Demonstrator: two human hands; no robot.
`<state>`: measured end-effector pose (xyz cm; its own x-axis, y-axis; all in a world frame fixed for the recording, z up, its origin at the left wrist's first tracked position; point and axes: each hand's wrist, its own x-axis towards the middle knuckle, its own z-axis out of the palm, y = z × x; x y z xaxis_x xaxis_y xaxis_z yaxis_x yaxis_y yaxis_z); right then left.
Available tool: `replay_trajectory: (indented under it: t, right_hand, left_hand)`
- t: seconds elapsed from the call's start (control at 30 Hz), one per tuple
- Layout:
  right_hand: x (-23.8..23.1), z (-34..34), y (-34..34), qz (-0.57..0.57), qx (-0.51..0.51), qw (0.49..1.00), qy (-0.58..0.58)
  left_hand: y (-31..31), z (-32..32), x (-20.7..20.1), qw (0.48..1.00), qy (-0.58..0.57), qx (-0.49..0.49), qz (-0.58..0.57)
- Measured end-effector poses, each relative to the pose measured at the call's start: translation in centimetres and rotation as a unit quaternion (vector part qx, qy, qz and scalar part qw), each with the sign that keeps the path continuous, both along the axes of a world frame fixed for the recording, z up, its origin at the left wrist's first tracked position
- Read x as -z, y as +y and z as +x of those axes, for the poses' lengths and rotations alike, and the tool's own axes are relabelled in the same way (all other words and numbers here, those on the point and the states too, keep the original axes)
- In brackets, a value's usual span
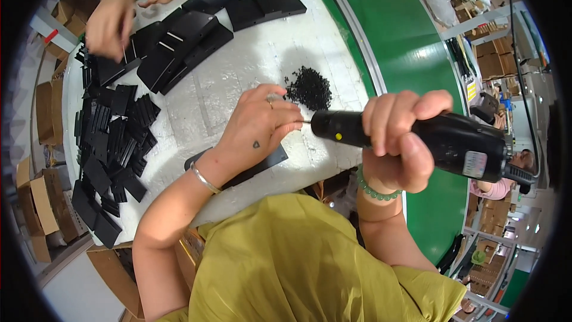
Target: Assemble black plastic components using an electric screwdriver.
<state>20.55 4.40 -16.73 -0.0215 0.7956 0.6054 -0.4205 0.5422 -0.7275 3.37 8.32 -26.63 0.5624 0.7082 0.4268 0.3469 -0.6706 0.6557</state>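
Note:
My right hand (400, 134) is wrapped around a black corded electric screwdriver (459, 143), held sideways with its bit pointing left. The fingers of my left hand (259, 120) are pinched together at the tip of that bit; whatever they hold there is too small to make out. Just beyond the bit lies a heap of small black screws (308, 88) on the white tabletop (205, 98). A flat black panel (262, 166) rests near the table's front edge, partly hidden beneath my left hand and forearm.
Loose black plates and strips (113, 143) are piled along the left side. Black assembled panels (179, 48) stand in a row at the back, where another person's hand (113, 27) works. A green conveyor belt (393, 42) with a metal rail runs along the right. Cardboard boxes (44, 203) stand at left.

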Motion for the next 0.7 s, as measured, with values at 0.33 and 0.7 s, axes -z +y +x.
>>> replay_trajectory:
  t: [0.33, 0.7]
  right_hand:
    - [-1.0, 1.1, 0.7, 0.023, -0.033, 0.999, -0.004]
    - [-2.4, -0.2, 0.4, 0.047, -0.080, 0.992, -0.083]
  left_hand:
    - [0.5, 0.3, -1.5, 0.998, -0.057, -0.014, -0.028]
    - [-1.5, -1.0, -3.6, 0.996, 0.021, -0.032, 0.085]
